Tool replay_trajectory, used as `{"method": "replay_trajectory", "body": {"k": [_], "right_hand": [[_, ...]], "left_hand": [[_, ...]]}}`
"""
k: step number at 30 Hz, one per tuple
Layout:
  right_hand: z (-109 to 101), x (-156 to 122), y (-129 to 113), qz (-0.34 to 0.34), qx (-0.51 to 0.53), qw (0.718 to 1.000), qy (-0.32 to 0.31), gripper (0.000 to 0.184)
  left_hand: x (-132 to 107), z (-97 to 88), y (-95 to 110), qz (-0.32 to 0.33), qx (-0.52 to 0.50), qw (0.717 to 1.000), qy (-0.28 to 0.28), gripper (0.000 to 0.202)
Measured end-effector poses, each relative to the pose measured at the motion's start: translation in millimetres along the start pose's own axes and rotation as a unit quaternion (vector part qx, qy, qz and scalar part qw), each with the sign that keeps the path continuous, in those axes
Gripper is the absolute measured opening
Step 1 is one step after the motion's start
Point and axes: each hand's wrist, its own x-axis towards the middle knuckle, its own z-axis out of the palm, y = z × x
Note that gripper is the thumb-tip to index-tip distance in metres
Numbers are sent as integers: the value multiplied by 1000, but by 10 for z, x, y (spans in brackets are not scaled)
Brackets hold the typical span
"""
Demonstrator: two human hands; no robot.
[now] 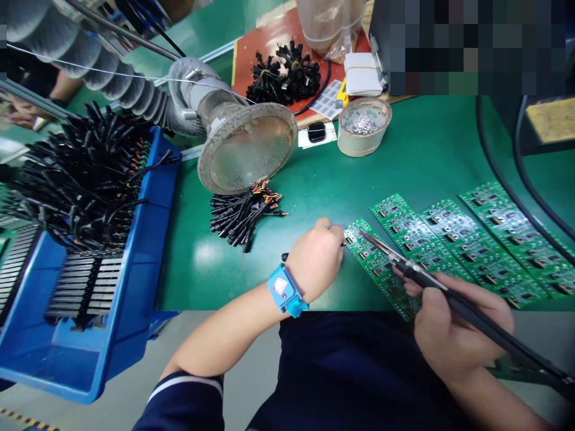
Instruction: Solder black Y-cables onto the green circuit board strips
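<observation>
My right hand [462, 329] is wrapped round a soldering iron [417, 275]. The iron's tip hovers at or just over the upper end of the nearest green circuit board strip [375, 263]; contact cannot be made out. My left hand [317, 257], with a blue wrist strap [285, 290], is closed beside that end of the strip. A black cable [284, 257] pokes out behind the left hand near the strap, and the rest of it is hidden by the fingers. More board strips [417, 233] lie in rows to the right.
A pile of black cables [245, 215] with coloured wire ends lies under the fume extractor hood [247, 146]. At left stands a blue bin [130, 311] loaded with cables. Behind are a solder-filled round tub [365, 140] and tied cable bundles [287, 75]. Black cords [503, 161] hang at right.
</observation>
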Motion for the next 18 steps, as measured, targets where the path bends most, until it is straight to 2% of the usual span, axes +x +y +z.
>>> {"method": "replay_trajectory", "body": {"k": [3,5,6,8,10,11,12,14,18], "right_hand": [[17,32,-49,17,-8,1000,25,28],[10,55,-80,43,-12,999,22,25],[2,60,-91,67,-10,998,14,24],[-15,51,-99,123,1,992,4,23],[-26,25,-88,166,8,986,12,23],[-27,11,-76,176,10,984,19,23],[-25,-1,-62,180,12,983,23,23],[-19,-13,-34,180,15,983,30,23],[-26,6,-17,170,14,984,42,28]], "left_hand": [[-49,-2,-110,44,-84,995,15,9],[-127,-34,-246,84,-126,986,63,12],[-177,-63,-335,89,-129,982,107,14],[-274,-144,-547,49,-96,969,223,16],[-335,-238,-787,-31,-23,941,338,20],[-344,-279,-906,-68,18,924,376,22],[-338,-312,-1018,-92,53,913,394,24],[-294,-348,-1202,-108,93,911,388,27],[-229,-351,-1361,-70,88,917,382,18]]}}
